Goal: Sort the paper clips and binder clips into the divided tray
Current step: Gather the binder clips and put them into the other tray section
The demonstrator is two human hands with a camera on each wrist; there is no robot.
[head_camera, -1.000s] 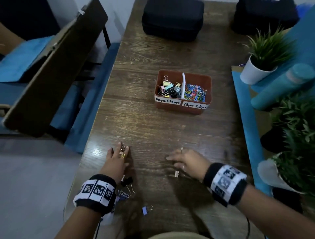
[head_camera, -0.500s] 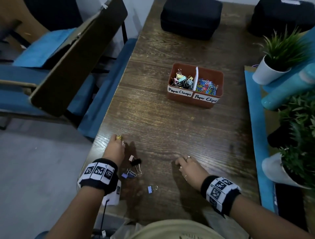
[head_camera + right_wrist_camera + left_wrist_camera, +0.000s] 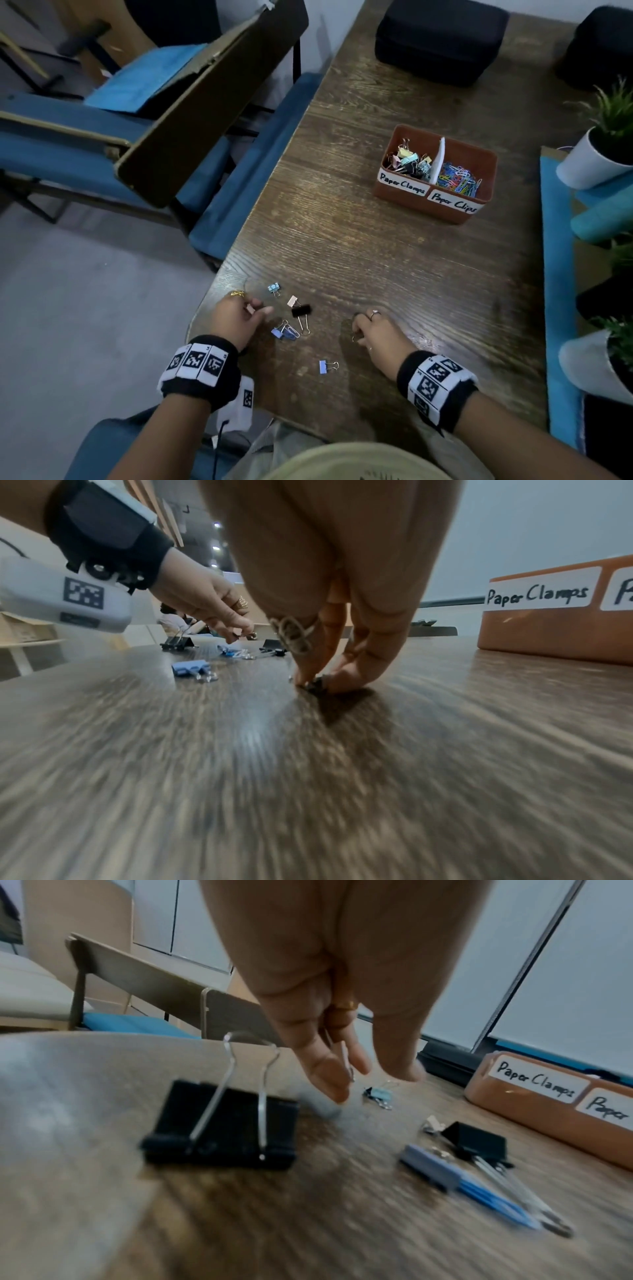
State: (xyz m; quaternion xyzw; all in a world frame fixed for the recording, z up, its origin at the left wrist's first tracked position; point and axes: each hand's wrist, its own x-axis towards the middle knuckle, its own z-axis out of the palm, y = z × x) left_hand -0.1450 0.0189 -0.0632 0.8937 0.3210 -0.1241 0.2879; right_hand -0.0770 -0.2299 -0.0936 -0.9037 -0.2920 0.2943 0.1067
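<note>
The brown divided tray [image 3: 435, 202] stands mid-table, with binder clips [image 3: 407, 161] in its left "Paper Clamps" half and coloured paper clips [image 3: 457, 178] in the right half. My left hand [image 3: 257, 308] pinches a pale pink binder clip [image 3: 249, 309] by its wire handle [image 3: 346, 1058], just above the table. Loose clips lie beside it: teal [image 3: 274, 288], pink [image 3: 292, 300], black [image 3: 301, 311], blue [image 3: 279, 333] and lilac [image 3: 323, 366]. A large black clip [image 3: 222, 1123] sits under my left wrist. My right hand [image 3: 356, 329] pinches a small dark clip [image 3: 315, 684] against the table.
Two black cases [image 3: 442, 37] sit at the far end. Potted plants [image 3: 596, 150], a teal roll [image 3: 603, 216] and a blue mat [image 3: 555, 274] line the right side. Chairs [image 3: 205, 102] stand beyond the table's left edge, close to my left hand.
My left hand drew back off the loose clips and took up the pale pink one. My right hand pulled in towards me and curled its fingers onto a small clip.
</note>
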